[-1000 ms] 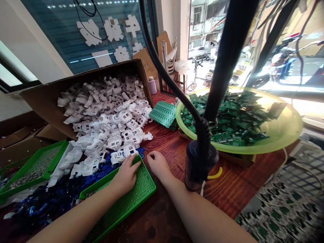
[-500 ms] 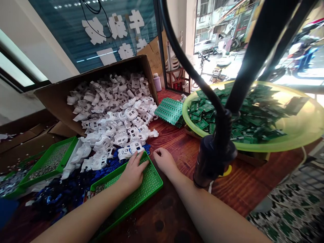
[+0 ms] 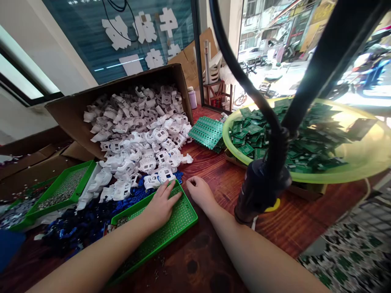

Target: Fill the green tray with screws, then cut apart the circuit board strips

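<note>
My left hand [image 3: 159, 206] lies over a green perforated tray [image 3: 179, 228], palm down with its fingers apart. Its fingertips reach the tray's far rim, close to a white plastic car-shaped shell [image 3: 152, 181]; whether they touch the shell I cannot tell. Beside the tray's right end, my right hand [image 3: 200, 192] rests on the wooden table with its fingers curled in, and nothing shows in them. Blue ring-like parts [image 3: 134, 198] lie between the shells and the tray. Small metal pieces [image 3: 122, 221] sit at the tray's left end, partly behind my left forearm.
A tipped cardboard box [image 3: 70, 118] spills white shells [image 3: 146, 138] onto the table. Green circuit boards [image 3: 207, 132] are stacked behind, and a yellow-green basin [image 3: 363, 169] holds many more. A dark tool [image 3: 259, 191] hangs over my right forearm. Another green tray [image 3: 76, 191] stands left.
The view has shifted slightly, so the scene sits a little further right. Both hands keep about the same place and pose at the tray.
</note>
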Action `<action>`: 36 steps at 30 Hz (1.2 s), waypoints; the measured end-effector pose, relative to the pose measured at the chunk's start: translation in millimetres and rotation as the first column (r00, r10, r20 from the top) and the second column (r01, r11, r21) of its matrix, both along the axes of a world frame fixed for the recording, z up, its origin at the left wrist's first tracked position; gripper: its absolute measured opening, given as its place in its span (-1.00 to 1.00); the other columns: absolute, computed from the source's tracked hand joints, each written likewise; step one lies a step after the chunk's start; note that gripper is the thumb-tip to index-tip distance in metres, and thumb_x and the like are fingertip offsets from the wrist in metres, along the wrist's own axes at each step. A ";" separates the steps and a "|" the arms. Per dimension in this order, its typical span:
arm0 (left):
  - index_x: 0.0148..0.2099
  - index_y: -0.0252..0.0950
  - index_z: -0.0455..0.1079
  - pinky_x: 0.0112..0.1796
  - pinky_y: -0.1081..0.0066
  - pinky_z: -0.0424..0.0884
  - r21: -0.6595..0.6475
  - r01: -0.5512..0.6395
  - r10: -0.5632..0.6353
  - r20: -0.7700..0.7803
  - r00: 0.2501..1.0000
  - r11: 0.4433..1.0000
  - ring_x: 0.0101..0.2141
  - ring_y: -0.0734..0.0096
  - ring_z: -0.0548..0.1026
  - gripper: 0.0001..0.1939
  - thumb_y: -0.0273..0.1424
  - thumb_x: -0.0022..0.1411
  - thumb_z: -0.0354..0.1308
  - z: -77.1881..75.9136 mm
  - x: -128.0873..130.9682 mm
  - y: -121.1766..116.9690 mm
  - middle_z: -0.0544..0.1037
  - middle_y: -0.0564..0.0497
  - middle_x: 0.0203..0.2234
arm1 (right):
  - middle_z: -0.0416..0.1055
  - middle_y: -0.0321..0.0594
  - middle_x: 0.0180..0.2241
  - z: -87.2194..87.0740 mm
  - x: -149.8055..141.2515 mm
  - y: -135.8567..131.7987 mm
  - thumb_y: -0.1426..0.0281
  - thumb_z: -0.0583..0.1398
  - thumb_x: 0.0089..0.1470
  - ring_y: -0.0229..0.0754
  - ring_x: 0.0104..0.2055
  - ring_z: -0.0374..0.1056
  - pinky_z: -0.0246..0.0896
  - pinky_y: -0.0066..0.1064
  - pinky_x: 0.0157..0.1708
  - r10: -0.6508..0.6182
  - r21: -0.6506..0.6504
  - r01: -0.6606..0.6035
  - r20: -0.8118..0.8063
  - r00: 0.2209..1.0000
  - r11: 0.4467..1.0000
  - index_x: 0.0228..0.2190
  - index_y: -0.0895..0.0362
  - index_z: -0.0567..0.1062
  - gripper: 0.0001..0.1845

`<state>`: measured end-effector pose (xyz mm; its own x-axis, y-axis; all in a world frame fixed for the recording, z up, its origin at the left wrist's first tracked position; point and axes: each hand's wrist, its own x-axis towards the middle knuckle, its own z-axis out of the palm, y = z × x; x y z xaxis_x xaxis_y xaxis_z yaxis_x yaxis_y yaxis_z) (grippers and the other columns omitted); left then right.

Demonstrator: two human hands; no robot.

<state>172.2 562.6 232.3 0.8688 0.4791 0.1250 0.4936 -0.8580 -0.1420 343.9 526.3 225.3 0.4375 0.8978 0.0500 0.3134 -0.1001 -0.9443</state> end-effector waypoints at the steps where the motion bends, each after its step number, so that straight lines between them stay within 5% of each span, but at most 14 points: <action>1: 0.08 -0.27 0.29 0.08 0.00 0.07 -0.004 0.005 -0.005 -0.006 1.000 1.000 0.19 -0.04 -0.05 -0.47 -0.66 0.03 -0.01 -0.5 0.1 0.1 0.11 -0.18 0.18 | 0.36 -0.27 -0.44 -1.0 0.2 0.4 0.56 0.10 0.01 -0.19 -0.34 0.26 0.11 -0.44 -0.28 0.003 -0.001 -0.003 0.009 1.000 1.000 -0.53 0.18 0.40 -0.86; 11: 0.05 -0.47 0.30 0.07 0.01 0.11 0.019 0.018 -0.017 -0.020 1.000 1.000 0.16 -0.08 0.01 -0.56 -0.62 0.10 -0.07 0.6 -4.2 -2.3 0.18 -0.32 0.12 | 0.37 -0.26 -0.41 -19.6 2.9 5.7 0.46 0.11 0.04 -0.17 -0.32 0.26 0.09 -0.44 -0.33 0.018 0.008 -0.018 0.067 0.998 1.000 -0.49 0.16 0.42 -0.88; 17: 0.12 -0.34 0.22 0.08 -0.02 0.06 -0.001 0.107 -0.107 -0.024 0.994 0.994 0.20 -0.04 -0.11 -0.47 -0.63 0.06 -0.05 -2.5 -1.8 -7.6 0.09 -0.23 0.18 | 0.37 -0.27 -0.40 -25.8 4.6 6.7 0.42 0.09 0.05 -0.18 -0.30 0.26 0.09 -0.44 -0.33 0.036 0.030 -0.039 0.068 0.997 0.999 -0.47 0.15 0.42 -0.87; 31: 0.15 -0.39 0.18 0.12 0.06 0.01 0.042 0.077 -0.074 -0.061 0.995 0.996 0.20 -0.01 -0.11 -0.49 -0.60 0.11 -0.03 -1.1 -4.0 -11.4 0.06 -0.26 0.19 | 0.37 -0.30 -0.40 -27.5 5.0 7.2 0.41 0.10 0.06 -0.18 -0.30 0.26 0.09 -0.46 -0.33 0.049 0.027 -0.052 0.086 0.995 0.998 -0.47 0.12 0.41 -0.88; 36: 0.14 -0.26 0.19 0.10 0.04 0.03 -0.005 0.071 -0.071 -0.090 0.993 0.997 0.20 -0.05 -0.13 -0.49 -0.55 0.11 0.02 -4.1 -2.8 -12.1 0.02 -0.21 0.21 | 0.36 -0.29 -0.39 -28.6 6.2 7.0 0.42 0.09 0.05 -0.19 -0.31 0.26 0.10 -0.46 -0.31 0.057 0.042 -0.060 0.077 0.995 0.997 -0.46 0.13 0.41 -0.89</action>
<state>169.4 550.5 228.3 0.9082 0.4162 0.0442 0.4169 -0.8906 -0.1819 350.1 533.3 196.6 0.3779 0.9179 0.1213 0.3883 -0.0382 -0.9208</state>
